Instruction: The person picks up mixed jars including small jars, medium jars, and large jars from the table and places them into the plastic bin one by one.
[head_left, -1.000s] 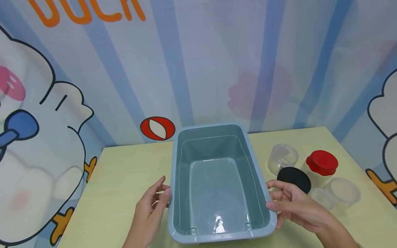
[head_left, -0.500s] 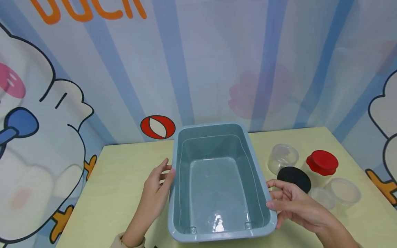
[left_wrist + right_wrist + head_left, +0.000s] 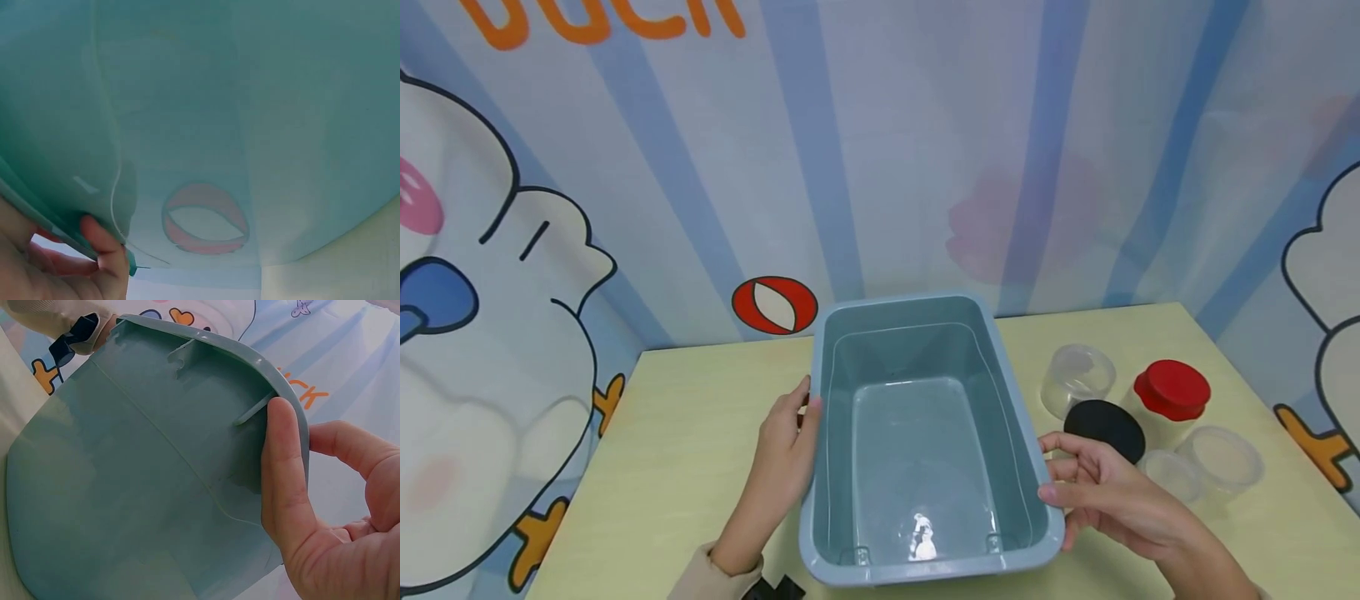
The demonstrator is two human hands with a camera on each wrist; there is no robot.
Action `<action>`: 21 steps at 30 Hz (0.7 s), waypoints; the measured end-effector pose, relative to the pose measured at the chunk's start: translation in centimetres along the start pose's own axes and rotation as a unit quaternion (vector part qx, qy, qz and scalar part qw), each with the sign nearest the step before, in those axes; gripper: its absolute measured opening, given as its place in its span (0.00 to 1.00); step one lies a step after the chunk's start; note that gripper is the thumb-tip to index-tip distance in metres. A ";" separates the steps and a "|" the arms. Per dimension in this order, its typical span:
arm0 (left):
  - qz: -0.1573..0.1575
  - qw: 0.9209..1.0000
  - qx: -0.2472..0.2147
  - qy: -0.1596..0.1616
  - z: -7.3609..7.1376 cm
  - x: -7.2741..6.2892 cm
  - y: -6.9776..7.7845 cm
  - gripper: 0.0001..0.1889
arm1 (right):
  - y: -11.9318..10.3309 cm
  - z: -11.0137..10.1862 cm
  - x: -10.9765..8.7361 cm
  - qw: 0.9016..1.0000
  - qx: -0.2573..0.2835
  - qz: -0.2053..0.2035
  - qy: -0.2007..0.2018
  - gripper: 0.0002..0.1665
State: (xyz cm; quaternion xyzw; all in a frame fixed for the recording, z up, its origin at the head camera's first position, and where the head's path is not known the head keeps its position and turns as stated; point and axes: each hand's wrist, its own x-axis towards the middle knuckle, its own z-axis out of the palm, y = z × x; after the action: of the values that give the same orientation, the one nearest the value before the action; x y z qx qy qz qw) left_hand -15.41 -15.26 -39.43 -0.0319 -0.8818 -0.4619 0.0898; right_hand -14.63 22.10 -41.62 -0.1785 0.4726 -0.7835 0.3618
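A blue-grey plastic tub [image 3: 917, 467] stands in the middle of the head view with nothing inside. My left hand [image 3: 786, 454] holds the rim of its left side, about midway along. In the left wrist view the fingers [image 3: 103, 250] curl over the tub's edge. On the opposite side, my right hand [image 3: 1108, 500] pinches the right rim near the front corner. The right wrist view has fingers [image 3: 287, 469] lying flat under the rim against the outer wall, with the thumb on the other side of the edge.
Right of the tub, close to my right hand, stand several clear jars: one with a red lid [image 3: 1172, 389], one with a black lid [image 3: 1105, 429], others with pale tops [image 3: 1221, 457]. The pale yellow table [image 3: 715, 417] ends at a printed cloth backdrop [image 3: 910, 167].
My left hand has slid forward along the left rim and now grips it. The tub and my right hand hold about the same place; the head view has shifted slightly.
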 end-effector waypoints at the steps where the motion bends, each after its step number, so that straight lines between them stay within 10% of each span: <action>1: 0.004 1.000 0.004 0.001 0.0 0.0 0.0 0.27 | 0.0 0.0 0.0 1.000 -0.001 -0.001 0.000 0.18; 21: 0.024 1.000 0.014 0.002 0.3 0.0 0.3 0.26 | -0.9 0.4 -0.6 0.996 -0.082 0.012 0.033 0.15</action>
State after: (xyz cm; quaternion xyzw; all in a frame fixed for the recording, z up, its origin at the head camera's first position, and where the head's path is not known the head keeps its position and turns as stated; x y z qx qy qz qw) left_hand -15.38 -14.88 -39.36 -0.0509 -0.8871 -0.4469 0.1034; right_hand -14.32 22.50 -40.62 -0.1761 0.5494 -0.7430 0.3394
